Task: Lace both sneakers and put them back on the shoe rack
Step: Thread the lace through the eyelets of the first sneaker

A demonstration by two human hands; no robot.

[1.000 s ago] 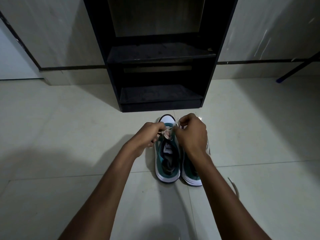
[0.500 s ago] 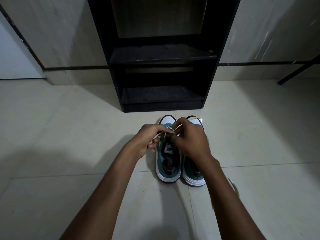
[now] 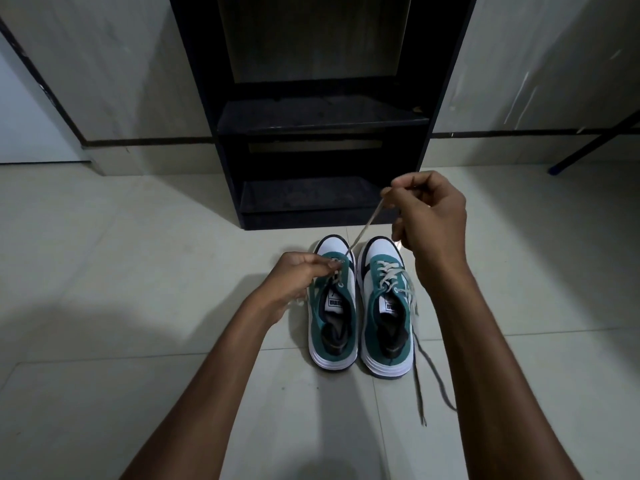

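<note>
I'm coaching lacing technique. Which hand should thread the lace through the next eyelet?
Probably the right hand: it pinches the lace end pulled taut, while the left hand steadies the left sneaker.

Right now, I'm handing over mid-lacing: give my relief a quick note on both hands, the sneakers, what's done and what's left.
Right hand: raised, pinching the lace, which runs taut to the left sneaker.
Left hand: pinched at that sneaker's front eyelets.
Both sneakers stand side by side on the floor before the shoe rack.
Done: right sneaker shows criss-crossed lacing, ends trailing loose on the floor.
Left: lace the left sneaker's remaining eyelets, tidy the right one's loose ends, then put both on the rack.
</note>
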